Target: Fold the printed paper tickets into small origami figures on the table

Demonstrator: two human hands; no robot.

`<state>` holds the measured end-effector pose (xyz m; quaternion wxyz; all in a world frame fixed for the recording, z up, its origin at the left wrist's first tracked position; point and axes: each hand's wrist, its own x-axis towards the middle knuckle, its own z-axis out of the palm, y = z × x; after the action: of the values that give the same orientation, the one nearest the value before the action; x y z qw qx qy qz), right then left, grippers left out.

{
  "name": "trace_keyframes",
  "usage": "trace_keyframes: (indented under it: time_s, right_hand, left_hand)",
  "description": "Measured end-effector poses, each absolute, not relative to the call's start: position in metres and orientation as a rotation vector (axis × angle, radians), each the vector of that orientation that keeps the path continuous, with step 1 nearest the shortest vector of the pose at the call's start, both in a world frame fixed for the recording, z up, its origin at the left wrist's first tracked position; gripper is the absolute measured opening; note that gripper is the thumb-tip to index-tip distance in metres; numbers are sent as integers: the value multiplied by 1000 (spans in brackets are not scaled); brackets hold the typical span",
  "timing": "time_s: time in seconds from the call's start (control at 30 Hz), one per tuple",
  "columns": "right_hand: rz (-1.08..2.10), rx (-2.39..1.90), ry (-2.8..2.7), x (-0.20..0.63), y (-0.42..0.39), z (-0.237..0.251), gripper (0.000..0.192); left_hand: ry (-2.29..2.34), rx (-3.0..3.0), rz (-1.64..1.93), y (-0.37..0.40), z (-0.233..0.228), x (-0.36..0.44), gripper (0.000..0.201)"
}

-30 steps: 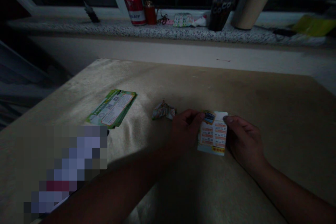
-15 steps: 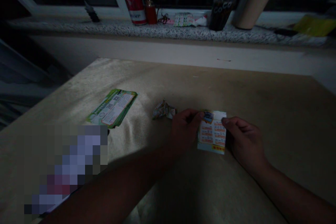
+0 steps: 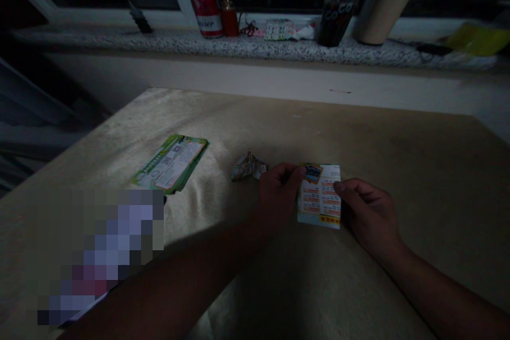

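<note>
A small printed leaflet (image 3: 321,199), white with orange text rows and a dark picture at its upper left, is held upright between both hands. My left hand (image 3: 281,188) pinches its left edge near the top. On the opposite edge, my right hand (image 3: 368,207) grips it with thumb and fingers. Just left of my left hand, a small folded paper piece (image 3: 249,166) rests on the table. Farther left lies a stack of green and white printed sheets (image 3: 173,164).
A blurred-out object (image 3: 115,255) lies at the table's lower left. On the speckled windowsill (image 3: 247,53) stand a red can (image 3: 206,13), an orange lighter (image 3: 229,18), a blister pack (image 3: 279,30), a dark lidded cup (image 3: 338,13) and a cardboard tube (image 3: 388,2).
The leaflet has moved slightly up and left, and its top edge looks a little different. Both hands keep their grip on it; the other things stay where they were.
</note>
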<state>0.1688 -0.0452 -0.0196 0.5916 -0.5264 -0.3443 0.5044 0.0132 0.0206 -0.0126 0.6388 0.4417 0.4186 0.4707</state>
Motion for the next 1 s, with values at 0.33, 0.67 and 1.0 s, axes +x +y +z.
trace_keyframes:
  time_s: [0.33, 0.67, 1.0]
  right_hand:
    - [1203, -1212, -847, 172, -45, -26, 22]
    - [1171, -1242, -939, 173, -48, -24, 25]
    - [1151, -1273, -1011, 174, -49, -22, 31]
  left_hand:
    - [978, 1010, 1087, 21, -16, 13, 26]
    - [972, 993, 1107, 21, -16, 14, 24]
    - [984, 1005, 1128, 21, -16, 15, 24]
